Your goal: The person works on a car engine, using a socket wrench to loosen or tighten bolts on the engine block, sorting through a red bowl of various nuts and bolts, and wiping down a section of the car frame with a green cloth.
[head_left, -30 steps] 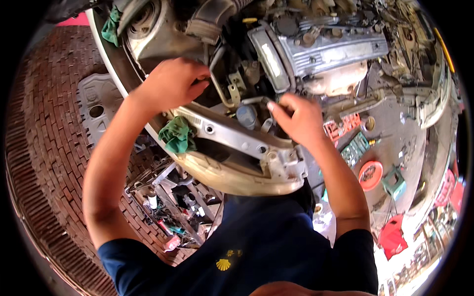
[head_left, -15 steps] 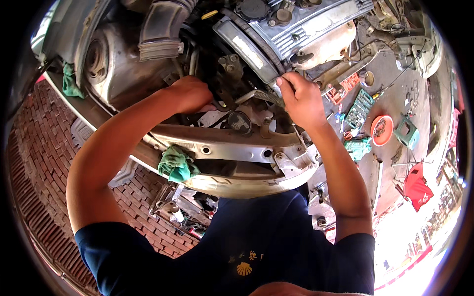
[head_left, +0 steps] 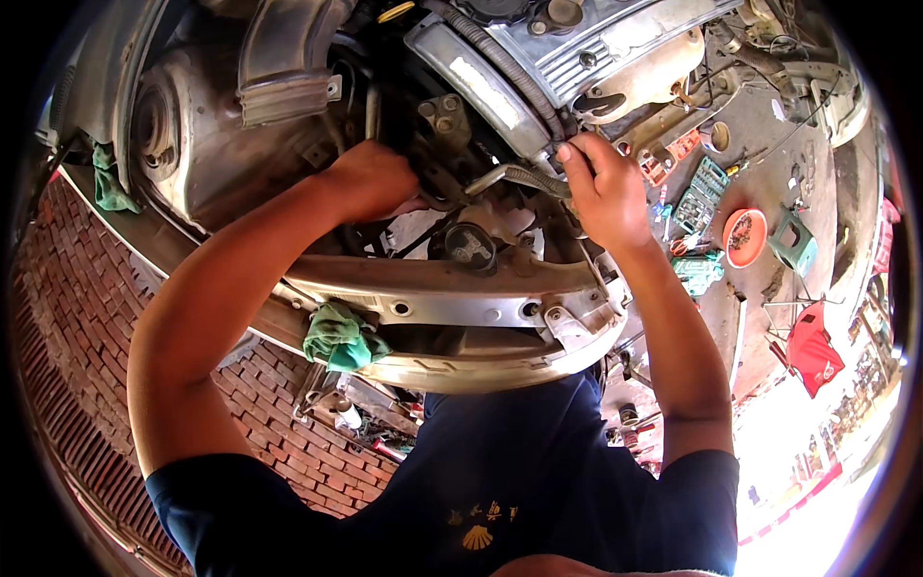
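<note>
Both my hands reach over the front crossmember into a car's engine bay. My left hand is closed beside a metal bracket; its fingertips drop out of sight among dark parts. My right hand is curled at the lower corner of the silver engine cover, thumb pressed near the end of a corrugated sleeve. What either hand holds is hidden. Between them lie a bent metal pipe with a ribbed hose and a round black part.
A green rag hangs over the front beam, another on the left fender. An air duct stands at upper left. On the floor at right are a socket set, an orange bowl, a green stool and a red folding seat.
The view has shifted slightly, so the engine parts sit a little differently in the picture. Both hands stay at nearly the same places in the bay.
</note>
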{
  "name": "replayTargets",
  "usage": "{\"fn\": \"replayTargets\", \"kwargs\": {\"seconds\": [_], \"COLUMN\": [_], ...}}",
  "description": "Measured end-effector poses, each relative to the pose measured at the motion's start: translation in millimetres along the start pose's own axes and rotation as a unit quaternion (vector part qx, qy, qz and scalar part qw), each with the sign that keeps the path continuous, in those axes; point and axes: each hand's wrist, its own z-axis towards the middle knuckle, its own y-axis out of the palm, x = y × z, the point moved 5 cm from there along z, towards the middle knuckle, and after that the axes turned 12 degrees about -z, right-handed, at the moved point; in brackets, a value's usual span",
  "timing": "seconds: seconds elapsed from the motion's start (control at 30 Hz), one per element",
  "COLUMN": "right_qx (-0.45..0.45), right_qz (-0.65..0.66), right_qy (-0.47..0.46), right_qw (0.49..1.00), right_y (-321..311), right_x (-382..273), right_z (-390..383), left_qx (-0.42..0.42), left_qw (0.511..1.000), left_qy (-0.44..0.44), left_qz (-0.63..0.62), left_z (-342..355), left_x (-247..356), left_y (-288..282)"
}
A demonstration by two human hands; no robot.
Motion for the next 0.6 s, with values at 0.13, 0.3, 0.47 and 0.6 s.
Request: {"fn": "replayTargets", "kwargs": {"seconds": [0.13, 0.3, 0.47, 0.6], "right_qx": [0.001, 0.026, -0.015, 0.001], "right_qz": [0.009, -0.034, 0.003, 0.002], "right_qy": [0.012, -0.036, 0.017, -0.008], "right_qw": [1.000, 0.998, 1.000, 1.000], "right_y": [0.8, -2.2, 3.7, 3.2], "right_x": [-1.9, -12.5, -8.1, -12.7], "right_z": [-4.7, -7.8, -9.7, -9.9], "left_qx": [0.037, 0.038, 0.029, 0.144], "left_qw": [0.998, 0.997, 0.995, 0.972], "left_qy": [0.052, 0.059, 0.024, -0.010], "left_qz": [0.005, -0.006, -0.095, -0.185], "left_z": [-0.6, -2.7, -20.9, -39.4], "left_x": [-7.7, -7.7, -14.0, -12.9], "left_y": [1.5, 3.5, -3.4, -21.2]}}
